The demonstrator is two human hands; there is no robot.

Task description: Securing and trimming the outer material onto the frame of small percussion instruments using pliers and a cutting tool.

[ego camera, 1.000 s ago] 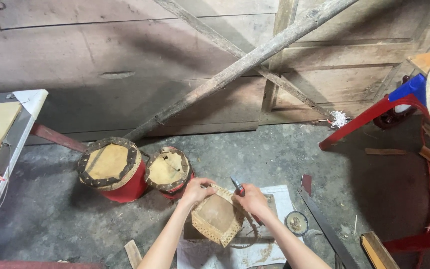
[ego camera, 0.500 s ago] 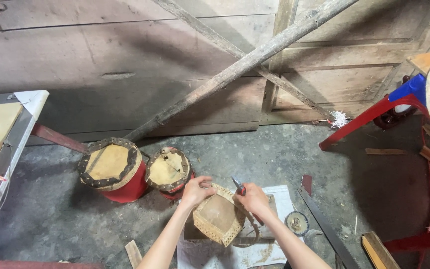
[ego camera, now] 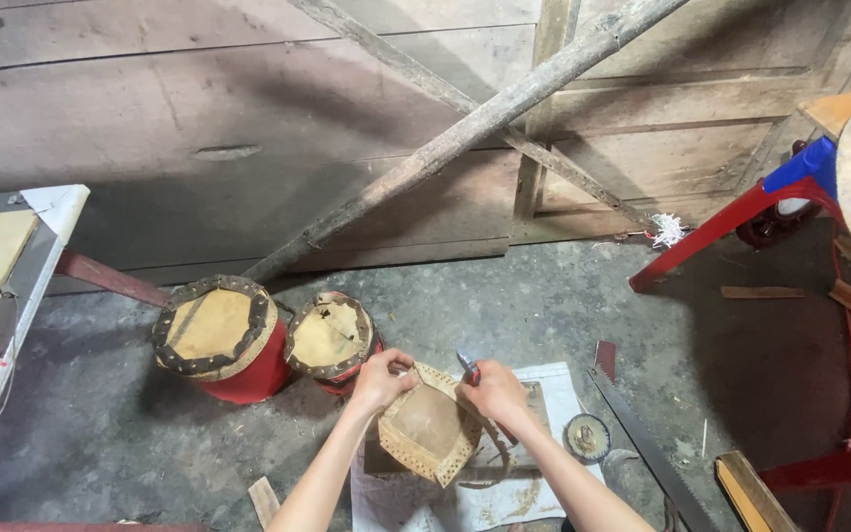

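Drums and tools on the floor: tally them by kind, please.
Red drums: 2
Bare drum skin held by left hand and right hand, at: 1
Handsaw: 1
Total: 4

I saw two drums side by side on the floor, the larger drum (ego camera: 217, 337) left of the smaller drum (ego camera: 332, 340). Just before them a hide panel (ego camera: 430, 433) lay on a paper sheet (ego camera: 554, 394), a saw (ego camera: 642, 443) to its right.

Two bare forearms, no sleeves
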